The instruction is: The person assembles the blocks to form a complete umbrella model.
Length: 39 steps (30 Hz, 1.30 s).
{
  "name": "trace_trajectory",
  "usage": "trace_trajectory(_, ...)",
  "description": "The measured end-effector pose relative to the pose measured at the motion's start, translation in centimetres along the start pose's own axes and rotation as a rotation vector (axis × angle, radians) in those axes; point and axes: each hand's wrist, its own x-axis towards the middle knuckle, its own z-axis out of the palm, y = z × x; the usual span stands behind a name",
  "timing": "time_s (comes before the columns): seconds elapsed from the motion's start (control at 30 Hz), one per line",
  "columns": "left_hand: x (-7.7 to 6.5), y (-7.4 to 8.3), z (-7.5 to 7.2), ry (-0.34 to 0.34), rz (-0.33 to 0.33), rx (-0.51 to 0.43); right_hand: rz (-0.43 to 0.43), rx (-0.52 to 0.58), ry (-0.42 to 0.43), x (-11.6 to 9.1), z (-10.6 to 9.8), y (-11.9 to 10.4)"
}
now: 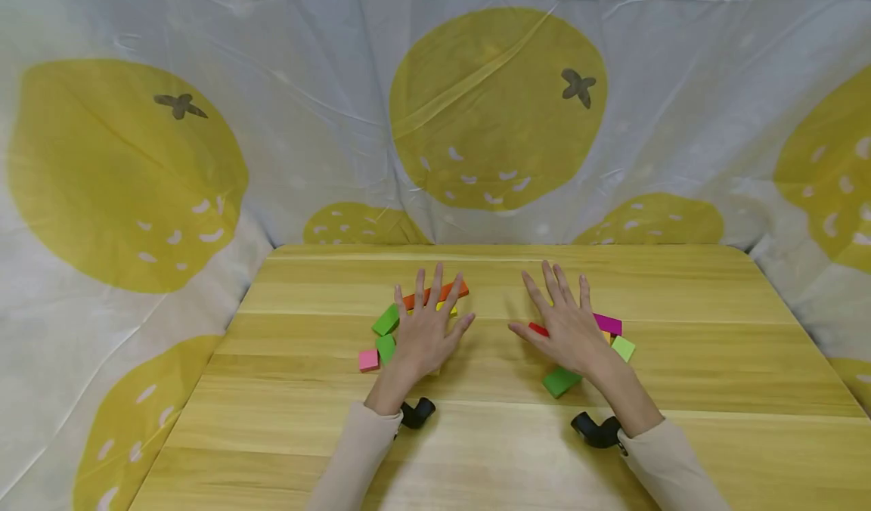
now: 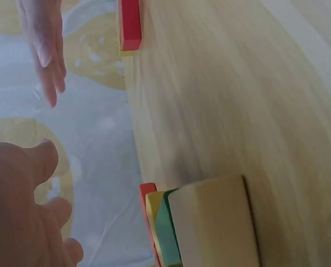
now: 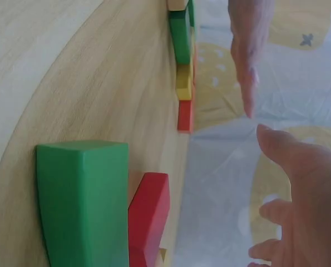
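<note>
My left hand, palm down with fingers spread, hovers over a loose group of coloured wooden blocks. Around it show an orange block, a green block and a pink block. A plain wood block lies below that hand in the left wrist view. Over a second group, my right hand is likewise spread and holds nothing. A purple block, a lime block, a red block and a dark green block lie under and beside it. Both hands partly hide their blocks.
The blocks lie on a light wooden table. Behind and at the sides hangs a pale cloth printed with yellow fruit. Black curved devices sit at both wrists, close over the tabletop.
</note>
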Motion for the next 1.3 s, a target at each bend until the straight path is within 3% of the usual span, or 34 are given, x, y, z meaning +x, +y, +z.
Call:
trace_trajectory(0.3, -1.1, -1.8, -1.6, -0.030, 0.057, -0.080, -0.056, 0.113, 0.023, -0.9, -0.7, 1.4)
trace_trajectory(0.63, -3.6, -4.4, -2.5, 0.042, 0.114, -0.165, -0.107, 0.222, 0.006, -2.4, -0.6, 3.7)
trace_trajectory(0.87, -4.2, -5.9, -1.9, 0.108, 0.133, -0.156, -0.159, 0.246, 0.046, -3.4, 0.0, 4.9)
trace_trajectory(1.0, -4.2, -6.2, -1.8, 0.056, 0.113, -0.182, -0.186, 0.261, 0.048, -3.6, 0.3, 5.5)
trace_trajectory(1.13, -4.0, -6.2, -1.7, -0.021, 0.065, -0.229, -0.179, 0.350, -0.037, -3.7, 0.3, 5.9)
trace_trajectory(1.3, -3.5, -6.4, -1.6, -0.077, 0.052, -0.265, -0.192, 0.402, -0.111, -3.5, 0.2, 6.1)
